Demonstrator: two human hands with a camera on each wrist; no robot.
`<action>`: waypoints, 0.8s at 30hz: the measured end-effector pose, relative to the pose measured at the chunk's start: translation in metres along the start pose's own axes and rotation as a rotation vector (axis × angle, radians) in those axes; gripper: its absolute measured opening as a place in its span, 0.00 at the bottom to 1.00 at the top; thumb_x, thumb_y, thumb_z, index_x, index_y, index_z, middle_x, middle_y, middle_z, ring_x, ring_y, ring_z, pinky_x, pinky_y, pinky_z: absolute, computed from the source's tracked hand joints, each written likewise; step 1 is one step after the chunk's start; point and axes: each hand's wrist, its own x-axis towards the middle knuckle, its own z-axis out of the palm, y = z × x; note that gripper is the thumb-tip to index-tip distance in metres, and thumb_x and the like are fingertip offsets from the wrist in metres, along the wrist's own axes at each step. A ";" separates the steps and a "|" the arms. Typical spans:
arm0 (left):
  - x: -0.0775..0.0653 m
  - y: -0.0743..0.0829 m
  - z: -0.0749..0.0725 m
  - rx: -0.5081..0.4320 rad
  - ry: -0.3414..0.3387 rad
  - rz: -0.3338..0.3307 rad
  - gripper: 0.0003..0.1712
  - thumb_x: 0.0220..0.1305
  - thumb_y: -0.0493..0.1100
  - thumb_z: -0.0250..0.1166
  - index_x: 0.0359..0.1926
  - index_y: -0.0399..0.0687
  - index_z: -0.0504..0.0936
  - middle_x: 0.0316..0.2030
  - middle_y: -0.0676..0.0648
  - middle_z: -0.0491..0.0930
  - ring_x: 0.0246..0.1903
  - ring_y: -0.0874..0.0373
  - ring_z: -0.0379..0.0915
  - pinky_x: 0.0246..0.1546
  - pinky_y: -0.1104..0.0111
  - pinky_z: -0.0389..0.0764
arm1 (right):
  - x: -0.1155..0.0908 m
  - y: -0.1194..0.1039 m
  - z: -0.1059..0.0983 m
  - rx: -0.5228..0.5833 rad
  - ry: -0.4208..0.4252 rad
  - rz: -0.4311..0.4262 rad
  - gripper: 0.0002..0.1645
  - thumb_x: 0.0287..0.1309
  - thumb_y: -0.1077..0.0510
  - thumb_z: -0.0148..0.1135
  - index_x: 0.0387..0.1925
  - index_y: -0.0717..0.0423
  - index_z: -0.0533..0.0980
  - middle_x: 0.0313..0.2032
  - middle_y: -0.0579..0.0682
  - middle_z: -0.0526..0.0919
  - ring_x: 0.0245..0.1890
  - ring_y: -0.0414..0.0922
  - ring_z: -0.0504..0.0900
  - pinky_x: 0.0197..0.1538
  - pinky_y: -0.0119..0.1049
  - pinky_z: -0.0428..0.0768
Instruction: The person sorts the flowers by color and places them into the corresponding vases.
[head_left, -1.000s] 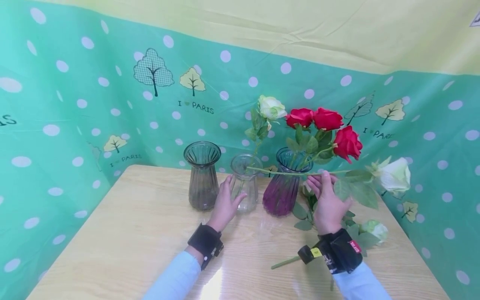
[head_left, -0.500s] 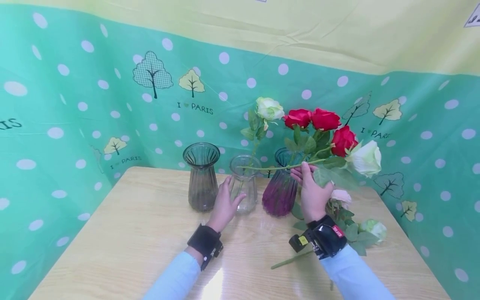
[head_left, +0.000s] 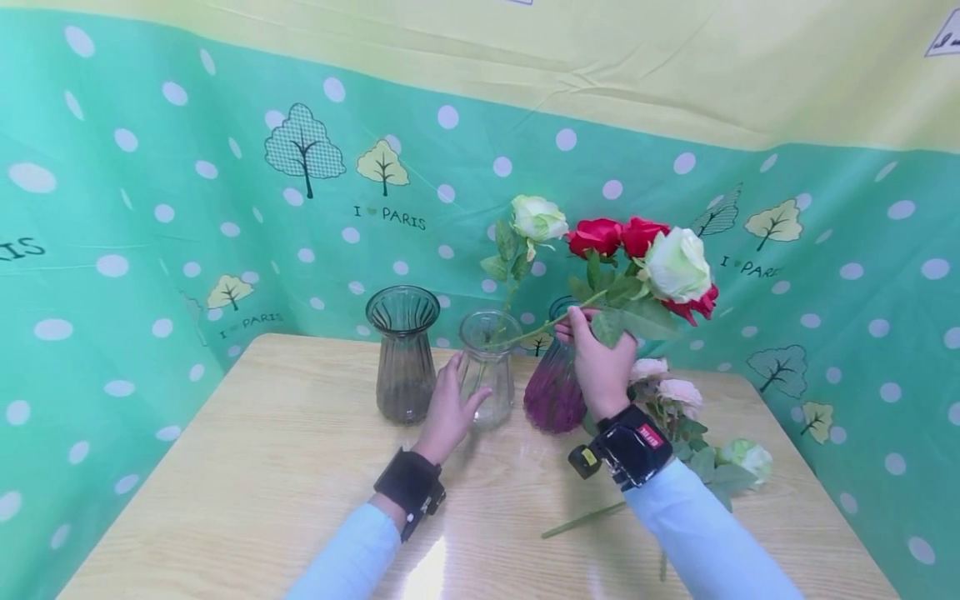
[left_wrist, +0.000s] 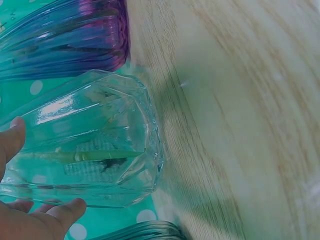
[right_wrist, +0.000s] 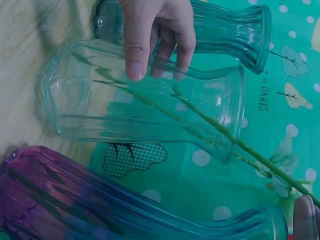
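My left hand (head_left: 450, 412) grips the clear glass vase (head_left: 497, 396), thumb on one side and fingers on the other in the left wrist view. One white rose (head_left: 540, 218) stands in this vase, its stem end (left_wrist: 102, 156) visible low inside through the glass. With thumb and fingers, my right hand (head_left: 606, 367) pinches the stem of a second white rose (head_left: 678, 265). That rose tilts, bloom up to the right. In the right wrist view its green stem (right_wrist: 272, 167) slants through the clear vase's mouth, with the tip inside.
Left of the clear vase stands a grey ribbed vase (head_left: 405, 375). To its right, a blue-purple vase (head_left: 551, 396) holds red roses (head_left: 596, 237). Pale pink roses (head_left: 682, 392) and another white rose (head_left: 748, 461) lie on the wooden table (head_left: 285, 467), partly under my right arm. A patterned curtain (head_left: 465, 158) hangs behind.
My right hand has moved left and slightly up, tilting the held rose's bloom upward and lowering its stem end into the clear vase's mouth. My left hand stays on the vase.
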 end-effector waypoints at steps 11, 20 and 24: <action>0.003 -0.002 0.000 -0.009 0.006 0.010 0.46 0.59 0.53 0.63 0.70 0.38 0.51 0.65 0.34 0.60 0.64 0.40 0.60 0.66 0.50 0.64 | 0.014 0.010 0.013 -0.004 -0.130 0.106 0.18 0.56 0.55 0.65 0.39 0.67 0.75 0.32 0.60 0.83 0.27 0.43 0.85 0.37 0.34 0.86; 0.002 0.000 -0.001 0.009 -0.001 0.001 0.47 0.58 0.54 0.63 0.70 0.40 0.51 0.65 0.33 0.60 0.64 0.39 0.60 0.65 0.50 0.64 | 0.019 -0.004 0.025 -0.253 -0.226 0.223 0.15 0.63 0.56 0.57 0.43 0.66 0.73 0.30 0.59 0.83 0.25 0.40 0.85 0.40 0.37 0.85; 0.002 -0.002 0.000 -0.006 -0.007 0.003 0.47 0.59 0.55 0.62 0.70 0.39 0.51 0.65 0.33 0.59 0.64 0.39 0.59 0.66 0.49 0.63 | 0.020 -0.001 0.036 -0.316 -0.273 0.213 0.14 0.63 0.57 0.57 0.43 0.64 0.73 0.31 0.62 0.83 0.26 0.44 0.85 0.40 0.40 0.86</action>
